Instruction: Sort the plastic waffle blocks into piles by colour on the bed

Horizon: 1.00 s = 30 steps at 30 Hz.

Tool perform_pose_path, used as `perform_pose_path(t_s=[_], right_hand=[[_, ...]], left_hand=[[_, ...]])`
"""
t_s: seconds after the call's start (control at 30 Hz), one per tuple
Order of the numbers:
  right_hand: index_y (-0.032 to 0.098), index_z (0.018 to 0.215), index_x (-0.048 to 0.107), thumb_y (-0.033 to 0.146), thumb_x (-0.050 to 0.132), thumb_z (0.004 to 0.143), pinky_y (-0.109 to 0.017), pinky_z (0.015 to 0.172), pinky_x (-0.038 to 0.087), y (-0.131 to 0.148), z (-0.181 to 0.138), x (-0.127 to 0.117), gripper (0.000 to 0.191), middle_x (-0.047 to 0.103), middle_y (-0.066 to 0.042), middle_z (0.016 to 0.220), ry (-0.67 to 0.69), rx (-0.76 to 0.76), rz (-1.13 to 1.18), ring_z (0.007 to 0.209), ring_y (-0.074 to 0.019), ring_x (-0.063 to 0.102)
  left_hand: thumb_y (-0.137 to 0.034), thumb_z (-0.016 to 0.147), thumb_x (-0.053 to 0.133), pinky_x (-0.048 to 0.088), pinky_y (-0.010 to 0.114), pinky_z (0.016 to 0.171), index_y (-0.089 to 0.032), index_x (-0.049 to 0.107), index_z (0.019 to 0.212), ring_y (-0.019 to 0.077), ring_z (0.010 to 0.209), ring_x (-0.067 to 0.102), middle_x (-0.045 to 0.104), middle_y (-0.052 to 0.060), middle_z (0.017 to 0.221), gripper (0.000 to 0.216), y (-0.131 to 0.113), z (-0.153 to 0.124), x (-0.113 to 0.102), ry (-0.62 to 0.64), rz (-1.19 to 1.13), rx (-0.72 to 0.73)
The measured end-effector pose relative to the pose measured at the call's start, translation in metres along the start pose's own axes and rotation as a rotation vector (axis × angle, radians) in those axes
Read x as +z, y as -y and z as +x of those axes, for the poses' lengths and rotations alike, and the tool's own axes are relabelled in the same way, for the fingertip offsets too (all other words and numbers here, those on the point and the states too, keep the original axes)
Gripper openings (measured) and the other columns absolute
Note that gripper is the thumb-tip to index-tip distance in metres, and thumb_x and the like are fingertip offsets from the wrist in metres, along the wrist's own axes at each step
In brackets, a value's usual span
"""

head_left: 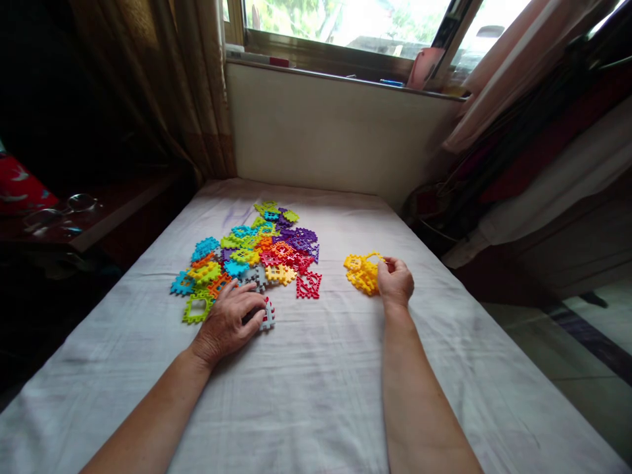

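"Yellow first: how is the right hand [396,282] placed there?"

"Its fingers are curled in tightly at the edge of a small heap of yellow, notched plastic pieces [362,280], which lies at its nine o'clock. Whether it grips one, I cannot tell."

"And the left hand [230,319]?"

"Palm down and half open, forefinger and thumb parted at a light grey and red notched piece [269,317] at its three o'clock. Its longer fingers reach the near edge of a mixed pile of blue, lime, orange, purple and red notched plastic pieces [247,255], spread from eleven to one o'clock. A square red openwork piece [309,286] lies near two."

"Further out?"

"A pale, wrinkled cloth [316,395] runs under everything. From its middle, thin-rimmed eyeglasses [81,203] rest on a dark wooden table [121,204] at ten o'clock; a golden-brown curtain [197,85] hangs at eleven, and a pink cup [424,68] stands at one."
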State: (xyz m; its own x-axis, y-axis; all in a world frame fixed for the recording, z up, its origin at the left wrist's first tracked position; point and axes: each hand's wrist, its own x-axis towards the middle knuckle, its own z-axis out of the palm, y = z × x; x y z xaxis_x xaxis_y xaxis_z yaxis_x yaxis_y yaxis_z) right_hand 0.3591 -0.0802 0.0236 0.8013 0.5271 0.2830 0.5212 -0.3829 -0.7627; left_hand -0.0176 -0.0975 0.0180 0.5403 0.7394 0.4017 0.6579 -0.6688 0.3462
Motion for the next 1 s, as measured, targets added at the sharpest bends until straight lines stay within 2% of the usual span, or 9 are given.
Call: perform_pose_path(t_s=[0.13, 0.3, 0.37, 0.47, 0.57, 0.67, 0.8, 1.0], right_hand=[[0.019, 0.096, 0.074, 0.034, 0.056, 0.078, -0.033, 0.074, 0.048, -0.012, -0.001, 0.005, 0.029, 0.074, -0.008, 0.088, -0.004, 0.021, -0.061, 0.08, -0.0228, 0.064], [0.019, 0.103, 0.074, 0.034, 0.054, 0.083, -0.043, 0.088, 0.046, -0.002, -0.007, 0.008, 0.032, 0.072, -0.014, 0.109, -0.094, -0.125, -0.178, 0.102, -0.03, 0.06], [0.018, 0.103, 0.074, 0.031, 0.051, 0.086, -0.043, 0.091, 0.045, 0.013, -0.016, 0.012, 0.032, 0.071, -0.014, 0.106, -0.029, -0.232, -0.152, 0.102, -0.0289, 0.06], [0.018, 0.101, 0.074, 0.027, 0.05, 0.089, -0.04, 0.095, 0.045, 0.041, -0.046, 0.024, 0.029, 0.072, -0.012, 0.102, 0.17, -0.442, -0.069, 0.099, -0.0258, 0.061], [0.023, 0.106, 0.075, 0.026, 0.053, 0.091, -0.038, 0.098, 0.045, 0.067, -0.09, 0.039, 0.027, 0.073, -0.009, 0.109, 0.417, -0.676, -0.028, 0.104, -0.0245, 0.061], [0.027, 0.118, 0.072, 0.025, 0.058, 0.089, -0.039, 0.101, 0.043, 0.082, -0.129, 0.048, 0.032, 0.068, -0.008, 0.125, 0.569, -0.827, -0.081, 0.115, -0.0249, 0.057], [0.027, 0.13, 0.066, 0.029, 0.063, 0.088, -0.046, 0.108, 0.038, 0.085, -0.152, 0.051, 0.042, 0.055, -0.01, 0.145, 0.606, -0.88, -0.184, 0.133, -0.0297, 0.045], [0.022, 0.102, 0.07, 0.029, 0.065, 0.088, -0.044, 0.111, 0.037, 0.082, -0.151, 0.054, 0.017, 0.063, -0.01, 0.137, 0.616, -0.883, -0.146, 0.132, -0.0274, 0.047]], left_hand=[[-0.034, 0.09, 0.051, 0.022, 0.057, 0.121, -0.028, 0.071, 0.094, 0.0271, 0.122, 0.064, 0.078, 0.002, 0.104, 0.021, 0.001, -0.001, 0.0, 0.004, 0.001, 0.0], [-0.033, 0.09, 0.052, 0.021, 0.057, 0.122, -0.028, 0.072, 0.094, 0.0268, 0.122, 0.063, 0.078, 0.002, 0.104, 0.021, 0.001, -0.001, 0.001, -0.003, 0.001, -0.002], [-0.033, 0.09, 0.052, 0.02, 0.056, 0.122, -0.028, 0.072, 0.094, 0.0268, 0.122, 0.063, 0.078, 0.002, 0.105, 0.021, 0.0, -0.001, 0.001, -0.009, 0.0, -0.001], [-0.034, 0.09, 0.052, 0.021, 0.057, 0.122, -0.028, 0.071, 0.094, 0.0271, 0.122, 0.063, 0.078, 0.002, 0.105, 0.02, 0.0, -0.001, 0.0, -0.006, -0.001, -0.003], [-0.034, 0.091, 0.052, 0.022, 0.057, 0.121, -0.028, 0.071, 0.095, 0.0272, 0.123, 0.063, 0.078, 0.002, 0.106, 0.021, 0.001, -0.002, 0.0, 0.004, -0.001, -0.004], [-0.034, 0.091, 0.052, 0.023, 0.057, 0.121, -0.028, 0.072, 0.096, 0.0272, 0.123, 0.062, 0.078, 0.002, 0.107, 0.021, 0.001, -0.002, 0.0, 0.001, -0.003, -0.007], [-0.033, 0.091, 0.052, 0.024, 0.056, 0.121, -0.028, 0.073, 0.097, 0.0268, 0.123, 0.062, 0.078, 0.003, 0.107, 0.022, 0.0, -0.001, 0.001, 0.005, -0.01, -0.01], [-0.033, 0.091, 0.052, 0.024, 0.056, 0.121, -0.028, 0.072, 0.095, 0.0261, 0.12, 0.064, 0.078, 0.002, 0.105, 0.021, -0.001, -0.001, 0.0, -0.017, -0.024, -0.001]])
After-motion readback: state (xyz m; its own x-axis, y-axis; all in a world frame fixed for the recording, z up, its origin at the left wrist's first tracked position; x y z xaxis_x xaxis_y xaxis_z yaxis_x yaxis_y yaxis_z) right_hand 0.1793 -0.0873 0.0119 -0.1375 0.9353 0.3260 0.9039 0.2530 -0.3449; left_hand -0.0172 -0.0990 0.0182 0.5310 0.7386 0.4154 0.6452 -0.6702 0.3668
